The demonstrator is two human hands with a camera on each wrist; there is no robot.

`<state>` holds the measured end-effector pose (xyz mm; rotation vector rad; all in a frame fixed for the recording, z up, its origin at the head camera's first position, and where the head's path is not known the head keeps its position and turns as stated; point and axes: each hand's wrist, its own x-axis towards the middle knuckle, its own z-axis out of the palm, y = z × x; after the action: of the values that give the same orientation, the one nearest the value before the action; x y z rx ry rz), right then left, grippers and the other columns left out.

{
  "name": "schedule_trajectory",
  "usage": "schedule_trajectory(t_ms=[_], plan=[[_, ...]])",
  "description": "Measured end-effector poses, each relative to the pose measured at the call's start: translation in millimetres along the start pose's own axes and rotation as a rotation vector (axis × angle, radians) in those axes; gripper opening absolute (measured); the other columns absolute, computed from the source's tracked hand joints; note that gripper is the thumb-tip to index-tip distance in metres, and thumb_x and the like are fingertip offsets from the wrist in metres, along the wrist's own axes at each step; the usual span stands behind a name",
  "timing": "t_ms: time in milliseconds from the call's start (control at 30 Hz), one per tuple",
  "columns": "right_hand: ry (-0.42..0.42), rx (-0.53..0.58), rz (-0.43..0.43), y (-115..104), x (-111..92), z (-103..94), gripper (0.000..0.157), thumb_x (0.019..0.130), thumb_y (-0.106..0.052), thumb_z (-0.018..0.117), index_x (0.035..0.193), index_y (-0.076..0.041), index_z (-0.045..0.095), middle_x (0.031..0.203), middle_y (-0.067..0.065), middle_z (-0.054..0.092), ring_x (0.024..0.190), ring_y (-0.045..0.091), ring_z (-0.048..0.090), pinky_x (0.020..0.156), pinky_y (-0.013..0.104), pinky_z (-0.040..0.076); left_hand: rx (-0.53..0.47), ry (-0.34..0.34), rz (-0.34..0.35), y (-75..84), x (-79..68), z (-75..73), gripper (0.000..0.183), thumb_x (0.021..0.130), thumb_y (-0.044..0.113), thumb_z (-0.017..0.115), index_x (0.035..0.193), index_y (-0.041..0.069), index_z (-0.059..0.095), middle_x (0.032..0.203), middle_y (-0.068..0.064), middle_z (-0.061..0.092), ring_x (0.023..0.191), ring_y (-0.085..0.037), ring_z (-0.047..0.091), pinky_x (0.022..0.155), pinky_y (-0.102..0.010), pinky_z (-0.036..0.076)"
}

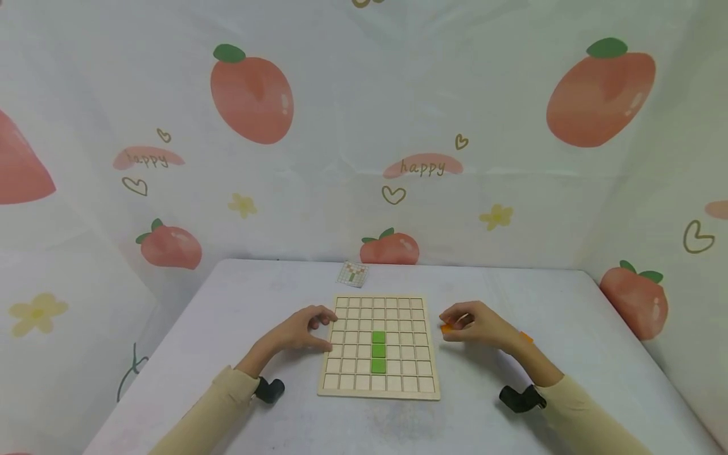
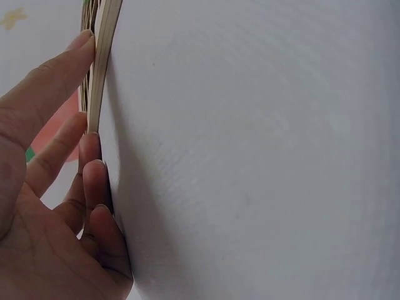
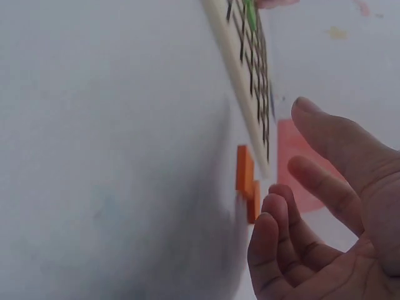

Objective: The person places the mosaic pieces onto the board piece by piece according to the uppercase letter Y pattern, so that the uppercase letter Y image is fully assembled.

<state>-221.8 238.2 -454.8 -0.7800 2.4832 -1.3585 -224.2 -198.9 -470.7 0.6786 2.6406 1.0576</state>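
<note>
A square wooden grid board (image 1: 378, 397) lies flat on the table, with three green tiles (image 1: 378, 350) in one column of its cells. My left hand (image 1: 304, 330) is at the board's left edge; in the left wrist view the thumb (image 2: 80, 47) touches the rim and the other fingers are loosely bent. Right of the board, my right hand (image 1: 474, 325) hovers by an orange tile (image 1: 446, 328). Two orange tiles (image 3: 244, 170) show close together in the right wrist view, outside the spread thumb and fingers. The right hand holds nothing visible.
A small pattern card (image 1: 353, 274) lies near the back of the white table (image 1: 273, 284). Another orange piece (image 1: 526, 337) shows behind the right forearm. Each wrist wears a black camera (image 1: 269, 390). A fruit-printed curtain (image 1: 341, 126) stands behind the table.
</note>
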Motion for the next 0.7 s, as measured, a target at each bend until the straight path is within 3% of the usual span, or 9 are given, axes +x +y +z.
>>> schedule_trajectory(t_ms=[233,467,700], plan=[[-0.004,-0.013,0.037,11.1,-7.6,-3.3,0.036,0.08,-0.013,0.088,0.111,0.0,0.072,0.095,0.012,0.064,0.076,0.02,0.058,0.066,0.026,0.047,-0.003,-0.002,-0.013,-1.1,-0.1,-0.4,0.057,0.076,0.024,0.092,0.125,0.01,0.065,0.109,0.001,0.057,0.096,-0.021,0.049,0.087,-0.043,0.043],[0.016,-0.075,0.014,14.7,-4.1,0.0,0.036,0.078,-0.013,0.089,0.108,-0.001,0.074,0.091,0.008,0.065,0.074,0.018,0.056,0.067,0.026,0.047,-0.005,-0.001,-0.008,-1.3,0.0,-0.2,0.056,0.077,0.024,0.091,0.125,0.01,0.065,0.109,0.001,0.058,0.096,-0.021,0.05,0.087,-0.042,0.043],[0.043,-0.09,-0.006,14.9,-1.4,3.2,0.026,0.08,-0.007,0.086,0.102,0.0,0.075,0.09,0.006,0.065,0.074,0.017,0.057,0.067,0.027,0.048,-0.003,0.0,-0.004,-1.3,0.2,-0.1,0.055,0.077,0.024,0.091,0.124,0.01,0.065,0.108,0.001,0.058,0.095,-0.02,0.05,0.086,-0.039,0.043]])
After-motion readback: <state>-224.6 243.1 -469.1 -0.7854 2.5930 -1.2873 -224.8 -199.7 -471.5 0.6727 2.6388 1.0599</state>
